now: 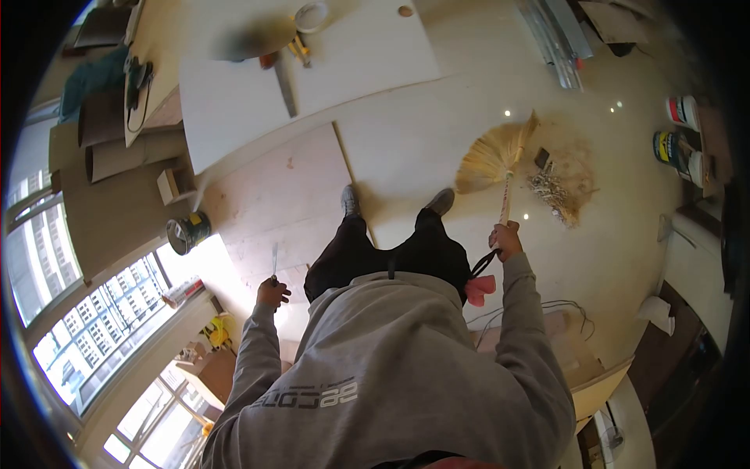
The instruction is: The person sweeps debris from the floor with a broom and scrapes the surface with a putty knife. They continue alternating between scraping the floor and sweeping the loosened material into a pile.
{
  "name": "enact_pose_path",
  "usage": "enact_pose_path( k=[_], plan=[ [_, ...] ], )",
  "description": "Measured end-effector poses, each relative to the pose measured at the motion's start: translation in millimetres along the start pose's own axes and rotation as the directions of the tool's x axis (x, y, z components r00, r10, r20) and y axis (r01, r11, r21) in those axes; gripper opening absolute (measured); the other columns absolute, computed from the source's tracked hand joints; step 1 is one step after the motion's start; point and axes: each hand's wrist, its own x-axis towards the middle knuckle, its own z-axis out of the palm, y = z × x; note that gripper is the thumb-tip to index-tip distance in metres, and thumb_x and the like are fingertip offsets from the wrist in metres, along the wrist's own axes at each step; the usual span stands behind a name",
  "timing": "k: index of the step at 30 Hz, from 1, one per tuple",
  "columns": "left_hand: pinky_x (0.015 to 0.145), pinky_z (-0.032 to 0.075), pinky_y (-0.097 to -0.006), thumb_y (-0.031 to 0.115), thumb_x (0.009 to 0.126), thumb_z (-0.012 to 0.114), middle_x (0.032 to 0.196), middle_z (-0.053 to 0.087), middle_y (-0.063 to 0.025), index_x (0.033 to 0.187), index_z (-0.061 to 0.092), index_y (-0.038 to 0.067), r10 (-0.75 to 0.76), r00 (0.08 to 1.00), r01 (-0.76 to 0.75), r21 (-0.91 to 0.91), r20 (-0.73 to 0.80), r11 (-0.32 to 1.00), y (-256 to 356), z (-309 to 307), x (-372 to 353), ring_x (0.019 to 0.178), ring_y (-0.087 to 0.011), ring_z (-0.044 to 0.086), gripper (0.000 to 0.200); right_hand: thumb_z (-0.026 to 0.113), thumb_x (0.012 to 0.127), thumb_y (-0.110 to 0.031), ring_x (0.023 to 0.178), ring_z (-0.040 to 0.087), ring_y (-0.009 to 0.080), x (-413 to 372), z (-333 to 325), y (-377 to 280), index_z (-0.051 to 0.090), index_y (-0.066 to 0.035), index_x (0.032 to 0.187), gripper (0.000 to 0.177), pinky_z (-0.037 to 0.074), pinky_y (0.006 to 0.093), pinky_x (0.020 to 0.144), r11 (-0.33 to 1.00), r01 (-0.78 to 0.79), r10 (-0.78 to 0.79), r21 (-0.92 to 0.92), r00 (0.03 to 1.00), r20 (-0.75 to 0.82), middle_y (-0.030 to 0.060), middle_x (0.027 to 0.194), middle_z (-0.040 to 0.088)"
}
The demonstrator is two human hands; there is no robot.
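Observation:
My right hand (507, 240) is closed around the handle of a straw broom (491, 159), whose fanned bristles rest on the floor beside a pile of debris (556, 191) with shavings and sawdust. A dark loop hangs by this hand, and a pink item (480, 291), perhaps a cloth or glove, shows just below it. On the other side, my left hand (273, 294) is closed on a slim tool (275, 256) with a narrow grey blade pointing away from me. Its exact kind is too small to tell.
A white board (375, 55) lies ahead with a hand saw (286, 86) on it. Metal profiles (553, 47) lie at upper right, buckets (668, 147) along the right. Another bucket (188, 233) stands left, near the windows. Cables (547, 303) trail at lower right.

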Motion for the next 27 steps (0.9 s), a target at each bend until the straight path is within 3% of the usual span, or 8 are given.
enact_pose_path(
  k=[8, 11, 12, 14, 18, 20, 24, 27],
  plan=[
    [0.034, 0.039, -0.0291, 0.014, 0.081, 0.054, 0.075, 0.067, -0.0121, 0.086, 0.051, 0.004, -0.051, 0.999, 0.05, 0.104, 0.003, 0.993, 20.8, 19.8, -10.3, 0.049, -0.0186, 0.061, 0.012, 0.052, 0.081, -0.004, 0.053, 0.048, 0.0158, -121.3, 12.3, -77.3, 0.024, -0.014, 0.114, 0.045, 0.044, 0.0292, 0.044, 0.986, -0.053, 0.002, 0.158, 0.952, 0.307, 0.0096, 0.075, 0.047],
    [0.032, 0.038, -0.0289, 0.013, 0.079, 0.053, 0.073, 0.067, -0.0108, 0.082, 0.049, 0.004, -0.056, 0.998, 0.054, 0.142, 0.006, 0.988, 69.9, 34.8, -25.8, 0.049, -0.0174, 0.06, 0.01, 0.052, 0.082, -0.002, 0.053, 0.049, 0.0122, -47.6, 39.6, -72.7, 0.034, -0.01, 0.107, 0.031, 0.043, 0.0269, 0.044, 0.902, -0.128, -0.127, 0.412, 0.834, 0.537, 0.006, 0.07, 0.048],
    [0.033, 0.038, -0.0288, 0.013, 0.079, 0.054, 0.073, 0.067, -0.0109, 0.081, 0.049, 0.004, 0.026, 0.999, -0.029, 0.15, 0.023, 0.988, 84.5, 38.4, -25.9, 0.049, -0.0174, 0.06, 0.01, 0.051, 0.082, -0.001, 0.052, 0.048, 0.0114, -7.1, 46.8, -74.6, 0.037, -0.008, 0.102, 0.025, 0.042, 0.0259, 0.043, 0.861, -0.206, -0.177, 0.465, 0.736, 0.654, 0.005, 0.068, 0.047],
    [0.035, 0.042, -0.0276, 0.014, 0.078, 0.056, 0.073, 0.067, -0.0118, 0.079, 0.049, 0.004, 0.169, 0.984, -0.176, 0.243, 0.05, 0.954, 140.7, 52.0, -48.5, 0.05, -0.0174, 0.061, 0.013, 0.051, 0.081, 0.001, 0.05, 0.046, 0.0102, 54.8, 63.7, -79.7, 0.04, -0.006, 0.093, 0.017, 0.038, 0.0241, 0.041, 0.817, -0.263, -0.213, 0.513, 0.689, 0.692, 0.0033, 0.066, 0.045],
    [0.033, 0.037, -0.0255, 0.015, 0.083, 0.057, 0.073, 0.066, -0.0118, 0.079, 0.046, 0.005, 0.36, 0.933, -0.347, 0.344, 0.03, 0.872, 225.2, 65.1, -83.2, 0.048, -0.0158, 0.059, 0.015, 0.051, 0.081, -0.003, 0.047, 0.042, 0.0123, 129.5, 61.4, -62.6, 0.037, -0.011, 0.084, 0.016, 0.032, 0.0265, 0.039, 0.874, -0.01, -0.266, 0.486, 0.827, 0.495, 0.0017, 0.058, 0.04],
    [0.043, 0.047, -0.0284, 0.009, 0.082, 0.057, 0.069, 0.064, -0.0119, 0.077, 0.049, -0.001, 0.449, 0.892, -0.449, 0.204, 0.047, 0.87, 261.3, 74.4, -109.2, 0.051, -0.0161, 0.06, 0.014, 0.051, 0.08, -0.001, 0.047, 0.041, 0.0128, 132.6, 20.2, -56.6, 0.036, -0.01, 0.084, 0.019, 0.032, 0.0266, 0.039, 0.916, 0.026, -0.224, 0.401, 0.861, 0.457, 0.0016, 0.059, 0.039],
    [0.043, 0.043, -0.0241, 0.024, 0.091, 0.053, 0.071, 0.065, -0.0098, 0.081, 0.053, 0.001, 0.508, 0.855, -0.518, 0.239, 0.108, 0.821, 320.1, 110.4, -141.8, 0.051, -0.0139, 0.058, 0.025, 0.052, 0.081, -0.002, 0.047, 0.041, 0.0105, 142.6, -76.8, -19.9, 0.037, -0.01, 0.08, 0.017, 0.034, 0.0234, 0.038, 0.772, -0.102, -0.087, 0.627, 0.961, 0.264, 0.0009, 0.059, 0.04],
    [0.043, 0.041, -0.0222, 0.031, 0.093, 0.049, 0.073, 0.065, -0.009, 0.084, 0.054, 0.002, 0.525, 0.824, -0.556, 0.13, 0.214, 0.821, 349.9, 134.4, -144.1, 0.052, -0.0124, 0.058, 0.03, 0.052, 0.082, -0.003, 0.046, 0.041, 0.01, 121.2, -115.2, -31.4, 0.037, -0.009, 0.081, 0.016, 0.035, 0.0214, 0.038, 0.782, -0.114, -0.021, 0.612, 0.978, 0.21, 0.0017, 0.06, 0.041]
  ],
)
